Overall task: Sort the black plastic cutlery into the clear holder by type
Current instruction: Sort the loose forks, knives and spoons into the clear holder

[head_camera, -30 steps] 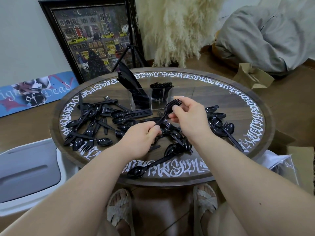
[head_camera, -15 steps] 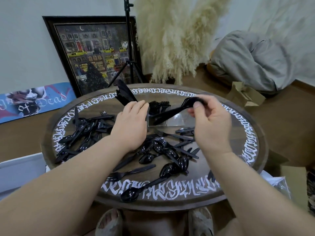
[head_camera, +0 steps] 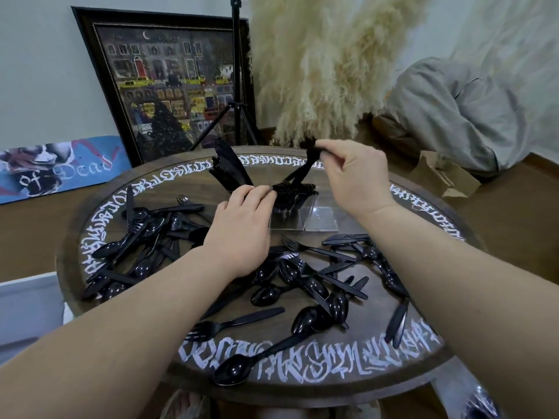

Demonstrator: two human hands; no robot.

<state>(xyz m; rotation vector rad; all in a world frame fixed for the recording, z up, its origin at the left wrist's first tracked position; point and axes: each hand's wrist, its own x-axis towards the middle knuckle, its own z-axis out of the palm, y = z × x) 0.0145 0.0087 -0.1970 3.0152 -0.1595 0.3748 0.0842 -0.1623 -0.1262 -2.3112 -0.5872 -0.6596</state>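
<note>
Black fork (head_camera: pixel 299 173) lifted from the tabletop (head_camera: pixel 393 300) pile, now over the clear holder (head_camera: pixel 320 219).
Right hand (head_camera: pixel 354 173) grip pinches its head; left hand (head_camera: pixel 242 231), fingers relaxed, steadies the holder; insertion looks next.

Home living room: framed painting (head_camera: pixel 169 86), pampas grass (head_camera: pixel 326 71), beanbag (head_camera: pixel 453 110).

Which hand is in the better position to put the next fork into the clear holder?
The right hand, probably. It already pinches a black fork above the clear holder, its handle angled down toward the compartment with forks. The left hand rests at the holder's left side and appears to hold no cutlery.
</note>
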